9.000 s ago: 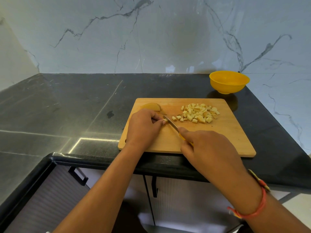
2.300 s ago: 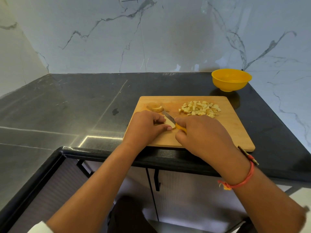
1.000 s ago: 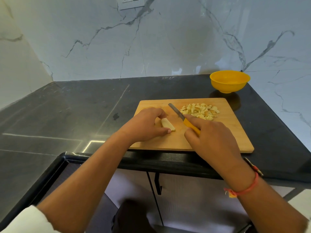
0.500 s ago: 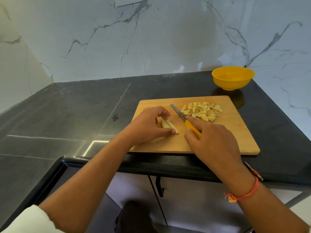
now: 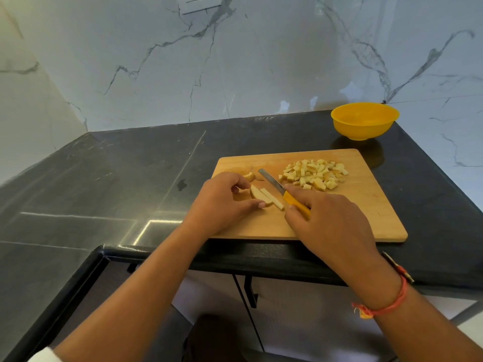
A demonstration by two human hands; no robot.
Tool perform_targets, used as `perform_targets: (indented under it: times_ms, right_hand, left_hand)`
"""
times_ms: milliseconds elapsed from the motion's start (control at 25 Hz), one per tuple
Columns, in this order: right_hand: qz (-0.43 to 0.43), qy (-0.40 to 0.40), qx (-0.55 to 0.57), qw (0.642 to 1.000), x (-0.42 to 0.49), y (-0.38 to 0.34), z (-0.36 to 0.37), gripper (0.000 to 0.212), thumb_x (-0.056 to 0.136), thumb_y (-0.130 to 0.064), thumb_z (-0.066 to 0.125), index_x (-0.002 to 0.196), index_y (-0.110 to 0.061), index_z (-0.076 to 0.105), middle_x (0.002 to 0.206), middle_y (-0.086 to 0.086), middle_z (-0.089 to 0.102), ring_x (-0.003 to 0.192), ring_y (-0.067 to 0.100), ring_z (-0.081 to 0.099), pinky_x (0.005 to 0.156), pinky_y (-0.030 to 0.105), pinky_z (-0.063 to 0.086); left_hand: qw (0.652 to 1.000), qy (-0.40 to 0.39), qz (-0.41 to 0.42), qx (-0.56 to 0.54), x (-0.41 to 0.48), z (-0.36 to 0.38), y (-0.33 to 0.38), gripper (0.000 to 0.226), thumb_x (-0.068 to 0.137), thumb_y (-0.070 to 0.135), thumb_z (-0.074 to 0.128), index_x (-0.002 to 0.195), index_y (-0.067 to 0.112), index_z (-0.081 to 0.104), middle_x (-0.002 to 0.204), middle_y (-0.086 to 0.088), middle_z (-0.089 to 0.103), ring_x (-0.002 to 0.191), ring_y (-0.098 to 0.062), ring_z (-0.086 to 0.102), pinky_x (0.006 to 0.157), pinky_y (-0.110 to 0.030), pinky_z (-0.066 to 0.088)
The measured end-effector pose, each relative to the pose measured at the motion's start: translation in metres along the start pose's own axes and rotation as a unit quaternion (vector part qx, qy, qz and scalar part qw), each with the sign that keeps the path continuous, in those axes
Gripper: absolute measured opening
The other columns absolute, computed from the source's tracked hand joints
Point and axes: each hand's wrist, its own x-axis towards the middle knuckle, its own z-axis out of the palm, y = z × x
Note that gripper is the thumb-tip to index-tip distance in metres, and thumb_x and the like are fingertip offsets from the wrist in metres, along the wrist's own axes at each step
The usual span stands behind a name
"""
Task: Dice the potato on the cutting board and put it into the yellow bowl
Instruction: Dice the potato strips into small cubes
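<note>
Head view. Rectangular wooden cutting board (image 5: 366,212) on black stone counter (image 5: 104,184). Left hand (image 5: 222,202) pinches pale potato strips (image 5: 264,197) at board's left. Right hand (image 5: 332,220) closed around yellow-handled knife (image 5: 283,193), blade beside strips. Heap of diced potato cubes (image 5: 313,175) at board's rear. Round yellow plastic bowl (image 5: 364,121) behind board, apart.

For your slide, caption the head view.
Left hand steadies potato strips; right hand holds knife; yellow bowl empty.
</note>
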Motion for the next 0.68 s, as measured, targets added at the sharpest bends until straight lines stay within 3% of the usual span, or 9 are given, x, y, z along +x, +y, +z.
perform_targets:
  times_ms: [160, 440, 680]
  right_hand:
    - [-0.02, -0.052, 0.013, 0.998, 0.003, -0.007, -0.002, 0.048, 0.091, -0.046, 0.046, 0.139, -0.046, 0.047, 0.086, -0.016, 0.064, 0.069, 0.006, 0.054, 0.064, 0.03, 0.054]
    - [-0.028, -0.059, 0.005, 0.998, 0.003, -0.012, -0.006, 0.047, 0.091, -0.045, 0.046, 0.138, -0.045, 0.049, 0.083, -0.017, 0.063, 0.067, 0.005, 0.054, 0.064, 0.029, 0.054]
    - [-0.031, -0.083, -0.015, 0.996, 0.005, -0.016, -0.008, 0.047, 0.092, -0.044, 0.046, 0.139, -0.048, 0.045, 0.084, -0.014, 0.062, 0.071, 0.006, 0.054, 0.066, 0.03, 0.054]
  left_hand:
    - [0.998, 0.055, -0.01, 0.028, -0.005, 0.015, -0.001, 0.054, 0.071, 0.065, 0.073, 0.112, 0.03, 0.066, 0.105, 0.018, 0.056, 0.099, -0.005, 0.05, 0.08, -0.021, 0.041]
    - [0.998, 0.061, -0.013, 0.012, -0.008, 0.018, -0.001, 0.054, 0.073, 0.063, 0.072, 0.115, 0.029, 0.067, 0.113, 0.015, 0.059, 0.104, -0.007, 0.05, 0.09, -0.028, 0.047]
    - [0.997, 0.066, -0.023, -0.015, -0.009, 0.016, 0.001, 0.053, 0.072, 0.06, 0.076, 0.112, 0.027, 0.07, 0.109, 0.014, 0.06, 0.101, -0.006, 0.053, 0.088, -0.028, 0.049]
